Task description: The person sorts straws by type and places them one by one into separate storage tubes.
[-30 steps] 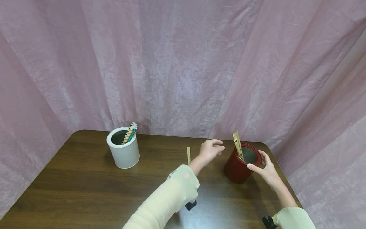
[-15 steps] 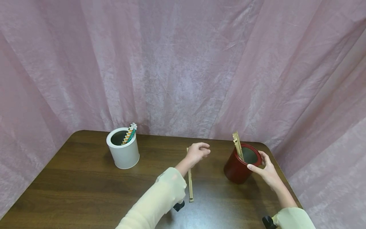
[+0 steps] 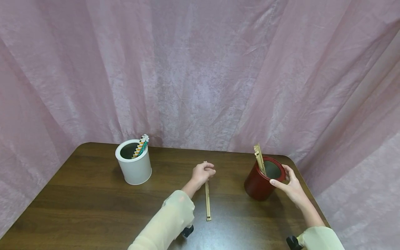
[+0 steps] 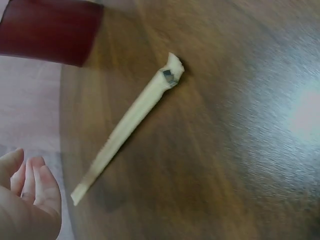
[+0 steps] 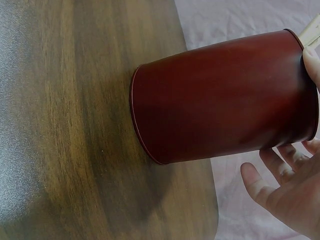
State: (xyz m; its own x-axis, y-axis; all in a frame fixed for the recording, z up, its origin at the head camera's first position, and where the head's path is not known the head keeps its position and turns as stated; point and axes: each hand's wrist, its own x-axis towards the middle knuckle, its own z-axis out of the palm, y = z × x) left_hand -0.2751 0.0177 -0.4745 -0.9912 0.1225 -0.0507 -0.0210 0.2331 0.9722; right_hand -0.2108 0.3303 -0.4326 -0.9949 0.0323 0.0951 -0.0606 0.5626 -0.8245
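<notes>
A dark red cylindrical canister point(image 3: 260, 182) stands upright on the right, with tan paper-wrapped sticks point(image 3: 260, 159) leaning inside it. My right hand point(image 3: 292, 185) grips its upper rim, thumb on the near side and fingers round the back; the right wrist view shows the canister's side point(image 5: 220, 95). Another long, narrow tan paper-wrapped stick point(image 4: 125, 125) lies on the table in the middle. Over its far part hovers my left hand point(image 3: 202, 173), fingers loosely bent and holding nothing. In the left wrist view that hand point(image 4: 30, 200) appears apart from the packet.
A white canister point(image 3: 136, 170) on the left holds several patterned sticks point(image 3: 141, 147) with white tips. Everything stands on a brown wooden table point(image 3: 93, 201). Pink curtains point(image 3: 193, 76) hang behind its back edge and at the right side.
My left hand has moved left, away from the red canister to above the lying packet, whose near part has come into view. The right hand has stayed at the canister's rim.
</notes>
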